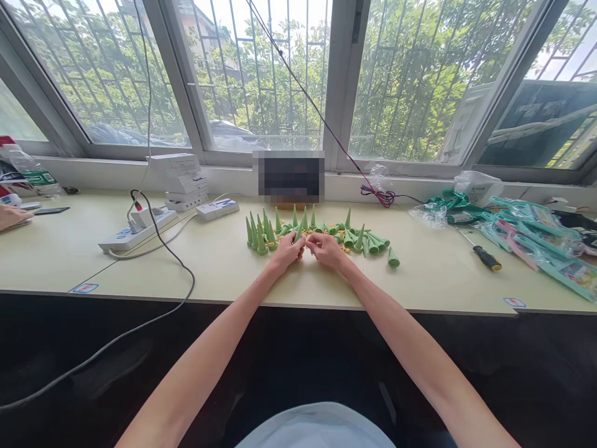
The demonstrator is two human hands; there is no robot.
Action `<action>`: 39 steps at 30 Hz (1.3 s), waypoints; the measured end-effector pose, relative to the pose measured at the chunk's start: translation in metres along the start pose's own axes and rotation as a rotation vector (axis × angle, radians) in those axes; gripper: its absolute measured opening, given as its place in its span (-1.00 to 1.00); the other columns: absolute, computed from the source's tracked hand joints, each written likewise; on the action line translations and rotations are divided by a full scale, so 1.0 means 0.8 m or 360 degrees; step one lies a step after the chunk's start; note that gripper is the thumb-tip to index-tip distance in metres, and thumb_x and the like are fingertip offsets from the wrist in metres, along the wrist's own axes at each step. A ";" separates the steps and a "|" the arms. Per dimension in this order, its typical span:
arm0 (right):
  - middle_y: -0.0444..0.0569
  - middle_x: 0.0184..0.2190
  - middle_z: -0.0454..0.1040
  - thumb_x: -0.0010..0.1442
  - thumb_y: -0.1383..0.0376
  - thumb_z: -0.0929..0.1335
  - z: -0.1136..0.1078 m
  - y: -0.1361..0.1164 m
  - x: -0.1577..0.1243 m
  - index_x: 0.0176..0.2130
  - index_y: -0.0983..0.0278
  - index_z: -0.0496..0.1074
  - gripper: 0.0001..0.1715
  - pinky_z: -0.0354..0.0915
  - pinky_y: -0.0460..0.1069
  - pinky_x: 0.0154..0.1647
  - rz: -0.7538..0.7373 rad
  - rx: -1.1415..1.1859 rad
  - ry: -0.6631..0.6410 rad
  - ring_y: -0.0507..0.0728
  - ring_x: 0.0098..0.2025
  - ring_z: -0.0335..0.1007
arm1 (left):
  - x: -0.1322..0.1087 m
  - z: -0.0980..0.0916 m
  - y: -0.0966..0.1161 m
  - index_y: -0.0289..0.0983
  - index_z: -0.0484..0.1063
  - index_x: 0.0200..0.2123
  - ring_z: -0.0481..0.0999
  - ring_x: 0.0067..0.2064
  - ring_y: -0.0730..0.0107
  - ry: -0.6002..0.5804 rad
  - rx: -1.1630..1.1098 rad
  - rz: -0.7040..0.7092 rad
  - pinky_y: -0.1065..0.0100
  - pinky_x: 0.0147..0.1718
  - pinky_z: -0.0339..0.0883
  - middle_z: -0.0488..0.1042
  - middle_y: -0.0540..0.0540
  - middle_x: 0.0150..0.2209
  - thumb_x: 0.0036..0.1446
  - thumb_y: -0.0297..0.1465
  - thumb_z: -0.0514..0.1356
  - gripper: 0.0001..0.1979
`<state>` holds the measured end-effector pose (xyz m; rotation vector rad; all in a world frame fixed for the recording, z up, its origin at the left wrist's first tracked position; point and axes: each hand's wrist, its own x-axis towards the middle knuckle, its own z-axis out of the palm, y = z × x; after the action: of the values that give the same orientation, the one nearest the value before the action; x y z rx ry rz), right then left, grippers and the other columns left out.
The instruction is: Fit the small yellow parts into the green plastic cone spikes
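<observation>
Near the table's middle, my left hand (290,250) is closed round a green cone (299,233) whose tip points up. Close beside it, my right hand (325,249) has its fingers pinched together at the left hand's fingertips; what they hold is too small to make out. Several green cones stand upright (261,240) to the left of my hands. More cones lie on their sides (375,242) to the right, and a single one (393,258) lies nearest the front there. Small yellow-orange pieces (346,247) are scattered among the cones.
A power strip (137,230) with cables, stacked white boxes (180,180) and a flat white box (217,210) are on the left. A person's hand (13,216) shows at far left. On the right are a screwdriver (487,257) and teal packaged items (536,239).
</observation>
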<state>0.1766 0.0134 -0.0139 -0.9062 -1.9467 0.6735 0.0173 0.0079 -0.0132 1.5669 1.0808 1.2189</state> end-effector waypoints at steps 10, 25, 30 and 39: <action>-0.13 -0.59 0.36 0.22 0.16 0.27 -0.001 -0.005 -0.002 -0.49 0.25 0.32 -0.69 0.16 -0.06 -0.40 0.0013 -0.0026 -0.0028 0.04 -0.49 0.20 | 0.000 0.000 -0.001 -0.22 0.17 -0.44 0.29 -0.60 0.51 -0.0014 0.0023 0.0029 0.43 -0.64 0.19 0.32 0.05 -0.57 0.13 -0.15 0.19 -0.68; -0.15 -0.61 0.34 0.24 0.23 0.24 -0.001 -0.007 -0.002 -0.52 0.27 0.29 -0.68 0.11 -0.08 -0.42 -0.0005 -0.0036 -0.0040 0.01 -0.53 0.18 | -0.001 -0.001 -0.001 -0.23 0.15 -0.43 0.27 -0.59 0.53 -0.0032 -0.0011 0.0012 0.45 -0.64 0.19 0.30 0.05 -0.56 0.15 -0.16 0.18 -0.68; -0.15 -0.61 0.33 0.26 0.23 0.23 -0.001 -0.005 -0.002 -0.52 0.27 0.30 -0.66 0.10 -0.09 -0.43 -0.0007 -0.0055 -0.0050 0.00 -0.53 0.18 | 0.000 0.000 -0.002 -0.23 0.18 -0.44 0.27 -0.58 0.52 -0.0032 0.0007 0.0039 0.44 -0.63 0.20 0.29 0.05 -0.57 0.15 -0.17 0.18 -0.69; -0.15 -0.62 0.34 0.26 0.23 0.21 -0.001 -0.005 -0.001 -0.56 0.26 0.25 -0.63 0.12 -0.10 -0.42 -0.0002 -0.0042 -0.0065 0.00 -0.53 0.19 | 0.001 -0.001 -0.005 -0.24 0.21 -0.44 0.29 -0.58 0.53 -0.0029 0.0036 0.0085 0.44 -0.61 0.20 0.31 0.04 -0.56 0.16 -0.16 0.17 -0.69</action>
<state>0.1765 0.0102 -0.0108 -0.9139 -1.9964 0.6721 0.0163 0.0100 -0.0163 1.6307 1.0506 1.2297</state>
